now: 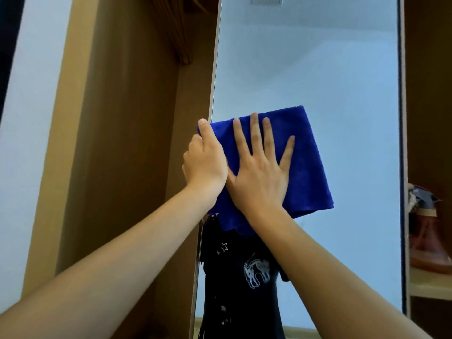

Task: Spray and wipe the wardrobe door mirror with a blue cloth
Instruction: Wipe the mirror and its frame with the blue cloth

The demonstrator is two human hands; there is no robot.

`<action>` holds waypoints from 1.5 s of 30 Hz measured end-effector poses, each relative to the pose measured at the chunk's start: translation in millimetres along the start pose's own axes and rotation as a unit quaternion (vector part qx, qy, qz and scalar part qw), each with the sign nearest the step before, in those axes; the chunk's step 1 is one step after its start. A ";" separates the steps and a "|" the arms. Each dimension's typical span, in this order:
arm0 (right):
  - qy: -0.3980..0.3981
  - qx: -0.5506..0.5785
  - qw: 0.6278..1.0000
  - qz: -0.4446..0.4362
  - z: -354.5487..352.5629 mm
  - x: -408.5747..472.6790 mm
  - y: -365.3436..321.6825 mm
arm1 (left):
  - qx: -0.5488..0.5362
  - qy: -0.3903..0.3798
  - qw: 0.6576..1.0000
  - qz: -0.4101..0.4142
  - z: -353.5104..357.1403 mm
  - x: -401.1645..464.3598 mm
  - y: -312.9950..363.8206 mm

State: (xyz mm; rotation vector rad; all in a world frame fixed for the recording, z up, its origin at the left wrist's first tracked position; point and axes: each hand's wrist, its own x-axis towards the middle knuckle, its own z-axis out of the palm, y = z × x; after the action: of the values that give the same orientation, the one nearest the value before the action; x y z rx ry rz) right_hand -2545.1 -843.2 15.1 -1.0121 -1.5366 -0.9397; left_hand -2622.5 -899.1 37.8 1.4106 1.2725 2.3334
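the blue cloth (300, 167) lies flat against the mirror (330, 77) near the middle of the view, folded to a tilted square. the right hand (259, 172) presses on it with straight, spread fingers pointing toward 12 o'clock. the left hand (204, 160), at 9 o'clock of the right, curls its fingers round the mirror door's left edge, its thumb lying on the cloth's corner. at 6 o'clock the glass reflects a dark printed shirt (244, 277). open brown wardrobe (127, 133) stands at 9 o'clock; a shelf (430, 282) with a brownish object shows at 3 to 4 o'clock.
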 end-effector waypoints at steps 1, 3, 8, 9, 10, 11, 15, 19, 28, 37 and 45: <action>-0.006 0.002 1.000 -0.002 0.7 -6.3 -2.2 | -0.013 0.001 1.000 -0.012 -0.3 0.3 1.0; -0.006 0.007 1.000 -0.003 1.3 -17.0 -5.4 | -0.025 0.010 0.999 -0.026 -1.7 -1.9 4.9; -0.010 0.011 1.000 -0.021 1.6 -34.9 -2.7 | -0.033 0.030 0.999 -0.014 -5.7 -9.0 7.8; -0.011 0.016 0.999 -0.027 1.3 -35.8 -0.1 | -0.031 0.028 0.999 -0.013 -7.1 -10.2 5.2; -0.011 0.022 0.999 -0.033 1.0 -35.8 2.5 | -0.030 0.025 0.999 -0.014 -8.8 -11.8 1.0; -0.011 0.025 0.999 -0.038 0.7 -35.6 4.8 | -0.031 0.023 0.999 -0.016 -11.0 -14.2 -4.5; -0.005 0.028 0.999 -0.044 1.6 -35.3 9.6 | 0.005 0.008 0.999 -0.031 -24.9 -34.6 -35.0; -0.004 0.026 0.999 -0.037 3.4 -35.5 7.6 | 0.006 -0.018 0.997 -0.071 -38.7 -59.5 -66.6; -0.031 0.012 0.998 -0.058 6.7 -73.6 -6.0 | -0.020 -0.007 0.996 -0.081 -40.2 -75.3 -77.4; -0.044 0.007 0.995 -0.089 3.1 -95.8 11.0 | 0.001 0.006 0.996 -0.085 -43.5 -83.6 -76.7; -0.049 0.020 0.998 -0.033 5.4 -97.1 -2.4 | 0.047 0.002 0.998 -0.044 -41.1 -99.9 -89.5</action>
State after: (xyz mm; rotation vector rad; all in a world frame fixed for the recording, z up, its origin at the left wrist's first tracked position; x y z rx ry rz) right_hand -2537.4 -852.3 -81.4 -0.9962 -1.6729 -0.9134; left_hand -2625.4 -916.2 -101.5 1.3481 1.4327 2.2473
